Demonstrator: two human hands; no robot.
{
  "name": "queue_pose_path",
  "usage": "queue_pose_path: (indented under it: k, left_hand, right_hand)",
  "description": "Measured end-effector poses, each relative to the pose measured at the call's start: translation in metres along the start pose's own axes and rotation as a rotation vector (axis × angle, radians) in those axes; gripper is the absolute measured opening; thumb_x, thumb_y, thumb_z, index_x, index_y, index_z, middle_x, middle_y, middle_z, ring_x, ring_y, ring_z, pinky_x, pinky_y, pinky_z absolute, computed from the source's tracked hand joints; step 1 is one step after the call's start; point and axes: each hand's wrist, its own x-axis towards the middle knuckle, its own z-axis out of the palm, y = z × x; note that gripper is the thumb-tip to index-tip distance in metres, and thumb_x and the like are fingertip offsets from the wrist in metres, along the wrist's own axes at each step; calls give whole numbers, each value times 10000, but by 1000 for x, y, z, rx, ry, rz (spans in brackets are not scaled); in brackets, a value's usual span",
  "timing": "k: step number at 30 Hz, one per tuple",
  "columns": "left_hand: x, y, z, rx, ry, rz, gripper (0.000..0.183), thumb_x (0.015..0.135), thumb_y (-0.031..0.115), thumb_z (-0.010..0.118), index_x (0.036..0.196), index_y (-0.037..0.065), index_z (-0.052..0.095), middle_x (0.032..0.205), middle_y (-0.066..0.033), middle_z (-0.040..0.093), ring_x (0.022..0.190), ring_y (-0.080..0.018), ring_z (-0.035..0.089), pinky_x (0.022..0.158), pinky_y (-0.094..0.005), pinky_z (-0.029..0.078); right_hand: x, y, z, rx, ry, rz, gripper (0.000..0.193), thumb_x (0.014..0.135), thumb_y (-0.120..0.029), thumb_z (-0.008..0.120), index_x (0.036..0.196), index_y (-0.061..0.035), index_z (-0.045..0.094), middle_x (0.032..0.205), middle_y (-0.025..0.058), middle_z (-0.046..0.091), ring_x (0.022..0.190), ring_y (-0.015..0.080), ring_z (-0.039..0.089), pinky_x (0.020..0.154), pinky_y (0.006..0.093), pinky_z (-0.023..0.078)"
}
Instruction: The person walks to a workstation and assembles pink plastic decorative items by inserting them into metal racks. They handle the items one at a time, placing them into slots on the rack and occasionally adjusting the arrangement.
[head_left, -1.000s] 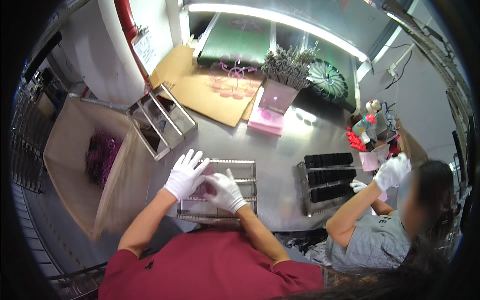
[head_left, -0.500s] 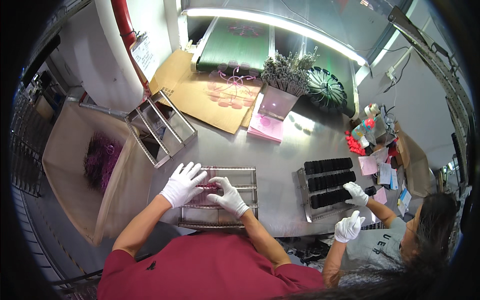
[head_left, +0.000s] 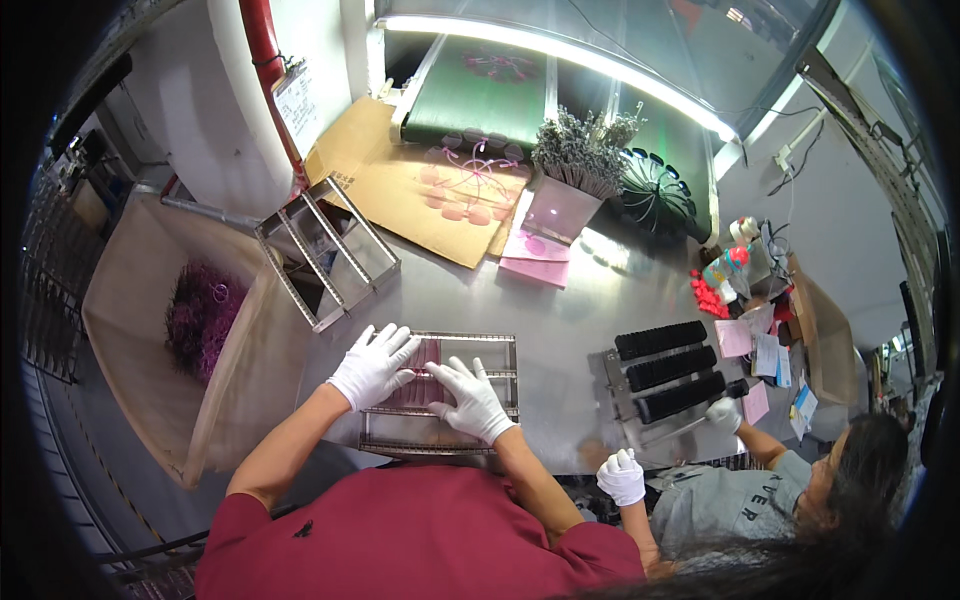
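Note:
Both my hands wear white gloves and rest over a metal slotted rack [head_left: 467,445] lying on the steel table. Thin dark-pink see-through pieces [head_left: 410,394] stand in a row across the rack's left part. My left hand [head_left: 374,368] lies over the left end of that row, fingers stretched out. At the row's right side my right hand [head_left: 472,400] has its fingers apart, the tips near or touching the pieces; which one I cannot tell. Neither hand visibly grips anything.
Left stands a big beige bin [head_left: 140,300] with purple pieces [head_left: 205,315]. An unfilled metal rack [head_left: 330,250] leans by cardboard [head_left: 400,200]. Behind is a box of grey pieces [head_left: 560,208] before green conveyors. At right, a co-worker's gloved hand [head_left: 723,413] is beside a black-filled rack [head_left: 665,370].
My right hand has shifted slightly right and down, its fingers spreading more. The co-worker's nearer hand has moved left and down, and their rack has tilted slightly.

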Motion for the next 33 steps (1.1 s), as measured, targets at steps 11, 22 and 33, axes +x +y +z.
queue_pose_path:
  k: [11, 22, 33]
  left_hand:
    - [61, 15, 12, -117, -56, 104, 555, 1031, 348, 589, 1499, 53, 548, 1534, -202, 544, 1413, -408, 516, 1149, -565, 407]
    - [77, 2, 32, -104, -93, 147, 680, 1053, 611, 474, 1558, 158, 529, 1366, -195, 674, 1261, -393, 649, 1025, -507, 532]
    - [103, -53, 22, -23, -194, 21, 301, 1071, 334, 472, 1172, 229, 736, 1179, -117, 769, 1055, -371, 753, 862, -526, 612]
  right_hand:
    - [-16, -5, 2, -311, 85, 25, 841, 817, -362, 834, 1529, -71, 496, 1499, 197, 511, 1451, 437, 456, 1224, 566, 362]
    - [-66, -39, 20, -250, 361, 67, 302, 855, -198, 778, 1119, -85, 683, 1186, 100, 638, 1163, 321, 611, 1024, 478, 483]
    - [-47, -26, 28, -471, 253, 128, 277, 857, -234, 714, 1119, -146, 726, 913, 91, 682, 925, 299, 669, 875, 476, 480]
